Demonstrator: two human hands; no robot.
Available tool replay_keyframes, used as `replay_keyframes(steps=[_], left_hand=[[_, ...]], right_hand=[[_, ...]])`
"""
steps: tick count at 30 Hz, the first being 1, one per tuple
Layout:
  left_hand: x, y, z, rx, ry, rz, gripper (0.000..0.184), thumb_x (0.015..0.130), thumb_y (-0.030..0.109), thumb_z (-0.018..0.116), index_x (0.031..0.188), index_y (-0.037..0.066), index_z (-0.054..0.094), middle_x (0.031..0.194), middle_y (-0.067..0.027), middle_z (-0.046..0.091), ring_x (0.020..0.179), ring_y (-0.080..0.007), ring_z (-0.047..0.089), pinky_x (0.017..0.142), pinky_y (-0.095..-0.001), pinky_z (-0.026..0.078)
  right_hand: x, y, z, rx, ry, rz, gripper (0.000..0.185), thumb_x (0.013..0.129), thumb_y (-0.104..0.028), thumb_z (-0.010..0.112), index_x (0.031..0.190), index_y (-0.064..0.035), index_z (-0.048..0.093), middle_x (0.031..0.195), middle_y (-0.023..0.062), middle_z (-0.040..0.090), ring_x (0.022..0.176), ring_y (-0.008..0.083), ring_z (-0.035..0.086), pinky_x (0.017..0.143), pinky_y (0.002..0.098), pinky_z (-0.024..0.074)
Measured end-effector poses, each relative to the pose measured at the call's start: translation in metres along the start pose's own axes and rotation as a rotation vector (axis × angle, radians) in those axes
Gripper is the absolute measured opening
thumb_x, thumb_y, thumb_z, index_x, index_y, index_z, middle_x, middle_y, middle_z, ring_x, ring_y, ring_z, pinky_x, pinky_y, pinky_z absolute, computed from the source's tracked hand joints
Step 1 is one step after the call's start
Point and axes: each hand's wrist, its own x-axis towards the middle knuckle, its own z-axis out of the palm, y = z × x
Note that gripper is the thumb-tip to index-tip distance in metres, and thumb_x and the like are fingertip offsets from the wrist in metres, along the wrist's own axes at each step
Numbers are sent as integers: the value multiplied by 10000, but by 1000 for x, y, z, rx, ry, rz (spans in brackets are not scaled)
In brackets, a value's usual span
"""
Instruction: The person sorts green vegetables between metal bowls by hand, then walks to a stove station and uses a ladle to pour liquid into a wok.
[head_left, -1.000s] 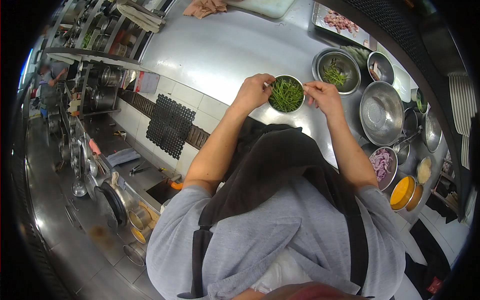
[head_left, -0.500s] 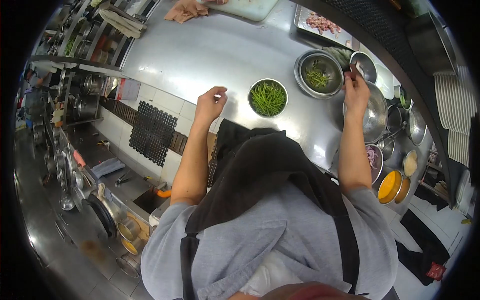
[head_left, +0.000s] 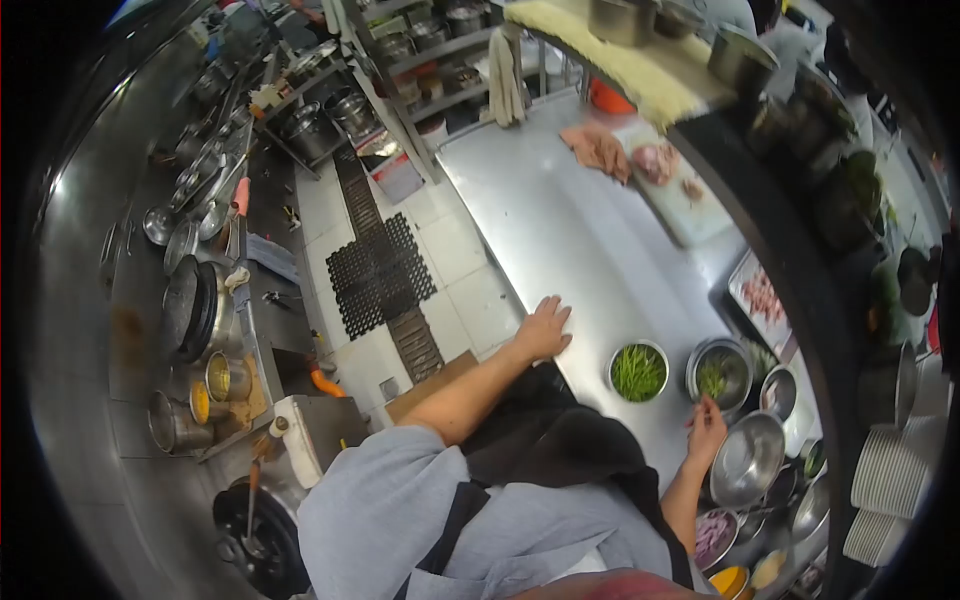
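My left hand [head_left: 545, 328] rests on the near edge of the steel table [head_left: 590, 260], fingers stretched out and holding nothing. A round metal bowl full of cut green stalks [head_left: 638, 373] stands to its right. Further right, a wider metal bowl [head_left: 737, 352] holds a few loose green stalks [head_left: 711, 379]. At that bowl's near rim is my right hand [head_left: 707, 432], its fingers pinched together. What sits between those fingertips, if anything, is too small to make out. Just below lies a large metal bowl [head_left: 748, 458].
A white cutting board [head_left: 690, 215] with raw meat [head_left: 656, 163] lies at the back, beside a crumpled brown cloth [head_left: 597, 150]. A tray of chopped meat [head_left: 762, 298] stands under the dark shelf edge. Sliced onion [head_left: 713, 535] fills a bowl at the lower right. Plates [head_left: 893, 470] are stacked far right.
The view has swung left, showing more of the aisle and back shelves. My left hand has opened and settled on the table edge. My right hand has moved to the near rim of the bowl with few stalks.
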Motion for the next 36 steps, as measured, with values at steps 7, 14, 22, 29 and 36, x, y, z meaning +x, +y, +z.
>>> replay_keyframes(steps=[7, 14, 22, 29, 36], left_hand=[[9, -8, 18, 210, -310, -193, 737, 930, 380, 479, 1514, 15, 215, 1604, -215, 57, 1490, -365, 50, 1123, -653, 160], [17, -8, 29, 184, -304, -230, 639, 929, 196, 362, 1511, -14, 202, 1602, -224, 47, 1488, -377, 53, 1131, -648, 138], [26, -9, -5, 143, -302, -164, 635, 861, 161, 521, 1437, -34, 336, 1572, -262, 121, 1475, -390, 111, 1124, -634, 198], [28, -35, 7, 127, -285, -91, 679, 815, 208, 618, 1417, -13, 394, 1551, -258, 189, 1454, -384, 187, 1122, -587, 249], [1, -142, -5, -352, 10, -86, 481, 764, 189, 631, 1214, 22, 614, 1252, -178, 605, 1142, -357, 580, 984, -415, 463]], right_hand=[[46, -23, 49, 242, -45, -124, 254, 898, -69, 604, 1123, 38, 655, 822, 98, 677, 546, 112, 582, 458, 224, 424], [26, -137, 103, 240, -227, -238, 244, 888, -62, 618, 1102, 39, 680, 779, 84, 678, 577, 106, 597, 554, 231, 467], [8, -125, 127, 166, -430, -174, 222, 896, -61, 608, 1069, 56, 682, 798, 89, 680, 595, 112, 603, 567, 246, 476], [15, -99, 144, 121, -577, -130, 249, 937, -80, 583, 1133, 64, 640, 856, 94, 679, 600, 105, 582, 554, 239, 460], [4, -155, 204, 43, -793, -171, 292, 957, -134, 577, 1209, 6, 626, 878, 80, 679, 599, 103, 611, 443, 212, 391]])
